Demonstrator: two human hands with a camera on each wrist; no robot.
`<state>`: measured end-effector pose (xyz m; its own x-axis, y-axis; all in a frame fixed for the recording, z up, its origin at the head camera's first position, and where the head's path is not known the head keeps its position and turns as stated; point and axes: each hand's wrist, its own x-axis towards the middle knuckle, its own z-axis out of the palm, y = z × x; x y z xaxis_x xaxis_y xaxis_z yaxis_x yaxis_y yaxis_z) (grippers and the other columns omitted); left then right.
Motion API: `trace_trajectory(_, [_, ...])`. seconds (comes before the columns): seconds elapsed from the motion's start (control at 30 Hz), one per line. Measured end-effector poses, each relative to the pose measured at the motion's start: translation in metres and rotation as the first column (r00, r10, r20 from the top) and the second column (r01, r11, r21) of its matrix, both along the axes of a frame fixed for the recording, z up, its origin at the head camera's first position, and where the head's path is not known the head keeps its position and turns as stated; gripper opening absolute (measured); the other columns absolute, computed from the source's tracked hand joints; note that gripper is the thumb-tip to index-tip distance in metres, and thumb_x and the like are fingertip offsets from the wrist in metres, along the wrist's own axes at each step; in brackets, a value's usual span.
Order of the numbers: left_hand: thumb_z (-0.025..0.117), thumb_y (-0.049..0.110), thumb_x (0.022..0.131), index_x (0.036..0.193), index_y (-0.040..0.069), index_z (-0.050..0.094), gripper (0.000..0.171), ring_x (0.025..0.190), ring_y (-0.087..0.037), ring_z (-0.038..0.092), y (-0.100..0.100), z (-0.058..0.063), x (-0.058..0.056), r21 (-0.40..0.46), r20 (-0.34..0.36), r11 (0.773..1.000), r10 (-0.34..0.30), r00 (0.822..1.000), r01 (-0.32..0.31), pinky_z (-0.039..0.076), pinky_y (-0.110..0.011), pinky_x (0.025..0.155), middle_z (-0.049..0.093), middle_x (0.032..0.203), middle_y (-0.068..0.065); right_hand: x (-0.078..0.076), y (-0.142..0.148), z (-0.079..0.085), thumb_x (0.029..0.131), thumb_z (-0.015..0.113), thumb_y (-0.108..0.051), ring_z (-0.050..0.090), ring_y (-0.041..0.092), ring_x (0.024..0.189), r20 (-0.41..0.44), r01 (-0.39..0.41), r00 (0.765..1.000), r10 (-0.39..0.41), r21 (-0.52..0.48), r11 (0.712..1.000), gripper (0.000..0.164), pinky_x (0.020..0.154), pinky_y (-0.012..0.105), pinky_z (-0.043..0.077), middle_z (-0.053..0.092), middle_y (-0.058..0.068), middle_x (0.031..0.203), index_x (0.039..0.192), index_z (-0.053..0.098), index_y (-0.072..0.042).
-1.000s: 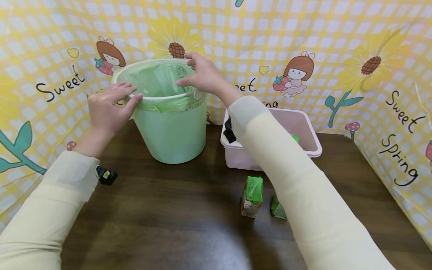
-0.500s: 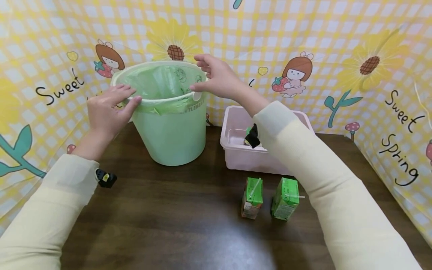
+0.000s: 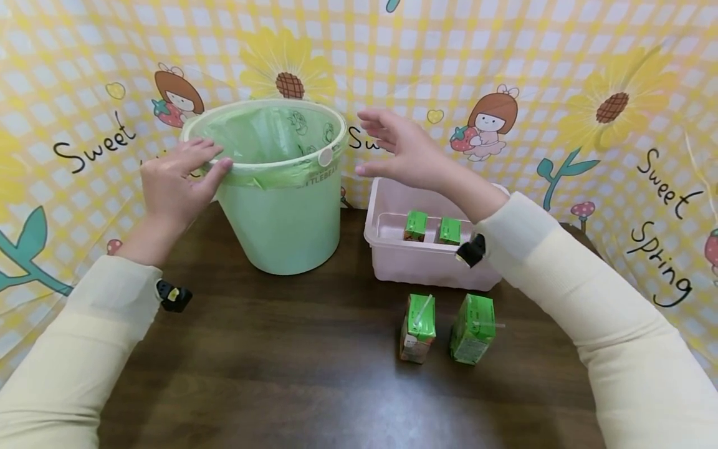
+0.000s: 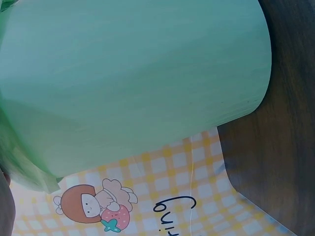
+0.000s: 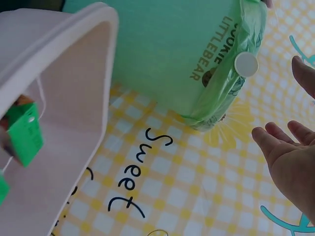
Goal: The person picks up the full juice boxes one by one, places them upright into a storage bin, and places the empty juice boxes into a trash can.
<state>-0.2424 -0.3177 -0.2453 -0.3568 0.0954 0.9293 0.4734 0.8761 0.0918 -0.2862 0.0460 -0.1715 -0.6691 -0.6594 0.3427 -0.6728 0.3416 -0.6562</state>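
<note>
A light green trash can (image 3: 286,231) stands at the left of the table in the head view, its rim covered by a thin green bag (image 3: 252,181) folded over the outside. On its left rim my left hand (image 3: 175,186) holds the edge, fingers over the top and thumb at the front. The can's side fills much of the left wrist view, where only a sliver of that hand shows. My right hand (image 3: 412,153) is in the air right of the can, apart from it, thumb and fingers spread with nothing between them; the right wrist view shows the same hand (image 5: 290,162).
A pink plastic bin (image 3: 432,265) sits right of the can, with two green juice boxes, one (image 3: 416,226) beside the other (image 3: 450,231). Two more, a left carton (image 3: 417,327) and a right carton (image 3: 472,329), stand in front with straws. Patterned cloth (image 3: 392,56) hangs behind.
My right hand has moved right, away from the can's rim, to above the pink bin's left part. The juice boxes come out from behind the sleeve. My left hand stays on the rim.
</note>
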Motion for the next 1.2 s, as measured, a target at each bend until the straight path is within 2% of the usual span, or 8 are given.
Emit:
trace_trajectory(0.1, [0.065, 0.042, 0.089, 0.105, 0.010, 0.077, 0.038, 0.103, -0.024, 0.067, -0.001, 0.000, 0.001, -0.005, 0.008, 1.000, 0.007, 1.000, -0.007, 0.050, -0.031, 0.077, 0.071, 0.105, -0.008, 0.009, 0.013, -0.007, 0.084, 0.078, -0.014, 0.036, 0.012, 0.138, 0.000, -0.024, 1.000, 0.024, 0.004, 1.000, 0.080, 0.106, 0.021, 0.032, 0.038, 0.008, 0.151, 0.149, 0.032, -0.003])
trace_trajectory(0.23, [0.065, 0.043, 0.089, 0.103, 0.009, 0.077, 0.039, 0.103, -0.026, 0.067, -0.002, 0.000, 0.001, -0.004, 0.007, 1.000, 0.001, 1.000, -0.001, 0.052, -0.052, 0.076, 0.071, 0.104, -0.009, 0.022, 0.029, -0.017, 0.083, 0.078, -0.010, 0.036, 0.017, 0.138, 0.006, -0.070, 0.997, 0.070, -0.020, 0.997, 0.079, 0.108, 0.027, 0.033, 0.039, 0.010, 0.150, 0.147, 0.034, 0.000])
trace_trajectory(0.37, [0.064, 0.043, 0.089, 0.104, 0.009, 0.077, 0.039, 0.103, -0.026, 0.067, -0.003, 0.000, 0.001, -0.009, 0.001, 1.000, 0.005, 1.000, -0.005, 0.050, -0.051, 0.068, 0.071, 0.105, -0.009, 0.033, 0.045, -0.028, 0.081, 0.079, -0.006, 0.037, 0.018, 0.137, 0.011, -0.074, 0.997, 0.075, -0.035, 0.997, 0.079, 0.107, 0.029, 0.034, 0.041, 0.012, 0.149, 0.146, 0.036, 0.001])
trace_trajectory(0.53, [0.064, 0.045, 0.090, 0.102, 0.008, 0.077, 0.041, 0.102, -0.026, 0.068, -0.004, 0.000, 0.003, -0.015, -0.001, 1.000, 0.009, 1.000, -0.009, 0.050, -0.050, 0.067, 0.071, 0.104, -0.009, 0.046, 0.065, -0.046, 0.082, 0.078, -0.006, 0.035, 0.017, 0.138, 0.063, -0.060, 0.996, 0.062, -0.029, 0.998, 0.078, 0.108, 0.028, 0.033, 0.039, 0.007, 0.150, 0.147, 0.036, -0.004])
trace_trajectory(0.67, [0.061, 0.048, 0.091, 0.102, 0.007, 0.077, 0.045, 0.101, -0.028, 0.068, -0.003, 0.000, 0.001, -0.021, -0.010, 1.000, -0.012, 1.000, 0.012, 0.052, -0.053, 0.073, 0.072, 0.102, -0.011, 0.052, 0.083, -0.062, 0.082, 0.078, -0.005, 0.038, 0.020, 0.137, 0.027, -0.051, 0.998, 0.051, -0.023, 0.998, 0.075, 0.107, 0.031, 0.035, 0.042, 0.009, 0.148, 0.146, 0.039, -0.003])
trace_trajectory(0.87, [0.062, 0.044, 0.091, 0.103, 0.006, 0.077, 0.042, 0.100, -0.030, 0.068, -0.001, 0.000, -0.003, -0.031, -0.010, 0.999, -0.033, 0.999, 0.033, 0.052, -0.048, 0.086, 0.071, 0.101, -0.013, 0.066, 0.110, -0.086, 0.079, 0.078, 0.000, 0.047, 0.030, 0.130, -0.056, -0.025, 0.998, 0.023, -0.031, 0.999, 0.069, 0.103, 0.028, 0.038, 0.050, 0.017, 0.141, 0.139, 0.045, 0.004])
trace_trajectory(1.1, [0.062, 0.044, 0.091, 0.102, 0.006, 0.077, 0.042, 0.099, -0.030, 0.068, -0.001, 0.000, -0.001, -0.019, -0.015, 1.000, -0.022, 1.000, 0.022, 0.051, -0.047, 0.087, 0.071, 0.101, -0.014, 0.085, 0.136, -0.106, 0.080, 0.077, 0.002, 0.050, 0.019, 0.127, -0.027, 0.013, 1.000, -0.014, -0.043, 0.999, 0.067, 0.101, 0.022, 0.039, 0.051, 0.017, 0.138, 0.139, 0.045, 0.003])
trace_trajectory(1.2, [0.063, 0.043, 0.091, 0.102, 0.007, 0.077, 0.041, 0.100, -0.029, 0.068, -0.003, 0.000, 0.000, -0.014, -0.012, 1.000, -0.018, 1.000, 0.018, 0.051, -0.046, 0.089, 0.071, 0.101, -0.013, 0.092, 0.144, -0.117, 0.081, 0.076, 0.001, 0.051, 0.019, 0.127, -0.004, 0.041, 0.999, -0.041, -0.054, 0.998, 0.066, 0.100, 0.021, 0.039, 0.052, 0.016, 0.138, 0.140, 0.045, 0.002])
